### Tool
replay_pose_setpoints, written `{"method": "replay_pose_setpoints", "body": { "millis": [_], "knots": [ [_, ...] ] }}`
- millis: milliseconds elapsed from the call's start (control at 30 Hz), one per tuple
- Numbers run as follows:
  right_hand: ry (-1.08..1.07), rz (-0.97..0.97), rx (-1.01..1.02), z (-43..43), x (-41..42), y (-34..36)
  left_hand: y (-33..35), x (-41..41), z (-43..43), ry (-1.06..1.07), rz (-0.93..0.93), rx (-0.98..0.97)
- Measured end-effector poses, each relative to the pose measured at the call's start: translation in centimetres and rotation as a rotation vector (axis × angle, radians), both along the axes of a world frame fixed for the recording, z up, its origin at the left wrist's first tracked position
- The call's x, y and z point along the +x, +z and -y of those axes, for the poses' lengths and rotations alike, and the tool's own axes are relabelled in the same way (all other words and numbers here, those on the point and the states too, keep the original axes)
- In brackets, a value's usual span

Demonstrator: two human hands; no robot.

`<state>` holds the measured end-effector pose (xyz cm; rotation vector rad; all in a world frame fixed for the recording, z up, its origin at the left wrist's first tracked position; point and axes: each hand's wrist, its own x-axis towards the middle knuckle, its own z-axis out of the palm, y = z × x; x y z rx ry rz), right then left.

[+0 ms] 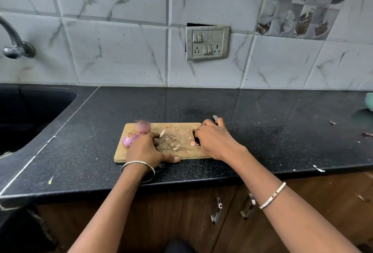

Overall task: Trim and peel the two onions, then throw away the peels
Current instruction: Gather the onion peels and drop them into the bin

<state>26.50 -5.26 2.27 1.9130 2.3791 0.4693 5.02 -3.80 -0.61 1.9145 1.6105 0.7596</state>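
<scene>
Two peeled purple onions sit at the left end of a wooden cutting board point(181, 126): one round onion point(143, 126) at the back, the other onion point(130, 139) just in front of it. Several dry peel scraps point(173, 139) lie scattered over the middle of the board. My left hand point(147, 147) lies flat on the board with fingers spread, touching the nearer onion, thumb along the front edge. My right hand point(216, 139) is curled at the board's right end over a dark knife point(215, 119); only its tip pokes out behind the knuckles.
The board lies on a black granite counter point(262, 131). A dark sink point(30, 111) and tap point(14, 44) are at the left. A wall socket point(207, 42) is behind. A teal bowl point(369, 101) and stray peel bits point(332, 122) are at the far right.
</scene>
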Motion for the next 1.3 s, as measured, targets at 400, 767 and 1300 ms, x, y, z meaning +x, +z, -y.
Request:
{"method": "replay_pose_setpoints", "body": {
  "millis": [400,767,1300],
  "knots": [
    [-0.024,-0.327,-0.138,0.8,0.8,-0.2,-0.2,0.1,0.0,0.031,-0.007,0.005],
    [-0.054,-0.47,-0.098,0.2,2.2,0.8,-0.2,-0.1,-0.3,-0.002,-0.019,0.001],
    [-0.019,-0.297,0.069,0.1,0.9,-1.0,-0.3,-0.1,-0.2,0.001,-0.01,0.007]
  ]
}}
